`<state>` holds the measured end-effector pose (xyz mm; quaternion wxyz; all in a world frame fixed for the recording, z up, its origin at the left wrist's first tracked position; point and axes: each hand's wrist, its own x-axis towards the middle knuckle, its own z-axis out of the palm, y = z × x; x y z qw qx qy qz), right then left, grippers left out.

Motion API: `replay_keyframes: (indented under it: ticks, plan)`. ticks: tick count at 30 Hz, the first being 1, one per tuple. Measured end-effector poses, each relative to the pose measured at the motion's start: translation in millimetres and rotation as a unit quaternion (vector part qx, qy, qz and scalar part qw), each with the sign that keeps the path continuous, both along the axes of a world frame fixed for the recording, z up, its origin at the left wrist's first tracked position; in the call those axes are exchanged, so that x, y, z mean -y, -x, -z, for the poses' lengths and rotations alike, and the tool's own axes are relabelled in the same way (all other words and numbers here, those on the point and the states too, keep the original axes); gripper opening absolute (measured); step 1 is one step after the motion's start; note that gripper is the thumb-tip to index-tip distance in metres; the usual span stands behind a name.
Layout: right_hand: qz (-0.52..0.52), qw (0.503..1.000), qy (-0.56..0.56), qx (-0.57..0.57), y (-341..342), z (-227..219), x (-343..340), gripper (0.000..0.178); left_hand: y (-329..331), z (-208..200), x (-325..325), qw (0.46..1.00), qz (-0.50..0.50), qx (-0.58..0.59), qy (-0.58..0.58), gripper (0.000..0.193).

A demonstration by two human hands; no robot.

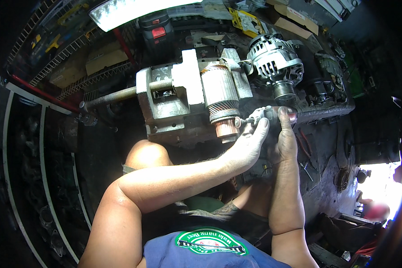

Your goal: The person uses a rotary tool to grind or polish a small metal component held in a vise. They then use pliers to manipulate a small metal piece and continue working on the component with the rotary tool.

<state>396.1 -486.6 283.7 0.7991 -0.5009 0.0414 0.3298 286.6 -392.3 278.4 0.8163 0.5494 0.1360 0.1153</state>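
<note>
A motor armature [220, 89] is clamped upright between the jaws of a metal bench vise [193, 80], its copper commutator [227, 128] toward me. With both hands I hold a small rotary tool [268, 114] level. Its little round disc [238, 122] is at the right side of the commutator; whether it touches I cannot tell. My left hand [252, 142] is closed around the tool's front end, its thumb along the nose. Behind it, my right hand [285, 139] grips the body with the thumb on top. The tool's underside is hidden by my hands.
A silver alternator [277, 58] with a ribbed pulley stands at the bench's right. Behind the vise sits a black and red battery-like case [156, 35]. The vise's threaded screw [120, 94] sticks out left. Red-handled pliers [305, 142] lie beyond my right wrist. A lamp [138, 11] shines above.
</note>
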Motion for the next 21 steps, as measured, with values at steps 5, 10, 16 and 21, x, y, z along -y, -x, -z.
replay_keyframes:
  ticks: [5,10,16,21]
  plan:
    - [-0.013,1.0,-0.007,-0.017,1.4,-3.2,2.1,0.043,3.2,-4.7,0.7,0.999,-0.01,0.025,-0.02,0.06]
    - [-0.021,1.0,-0.01,-0.011,-1.4,1.1,4.8,0.043,2.8,-2.9,1.9,0.999,-0.005,0.044,0.012,0.054]
    - [-0.021,1.0,-0.016,-0.014,-0.3,3.7,7.9,0.042,-0.9,1.6,3.4,0.997,-0.011,0.07,0.036,0.047]
    - [0.002,1.0,0.0,-0.013,7.2,-3.2,6.4,0.042,6.4,-5.9,3.7,0.997,-0.002,0.051,0.052,0.049]
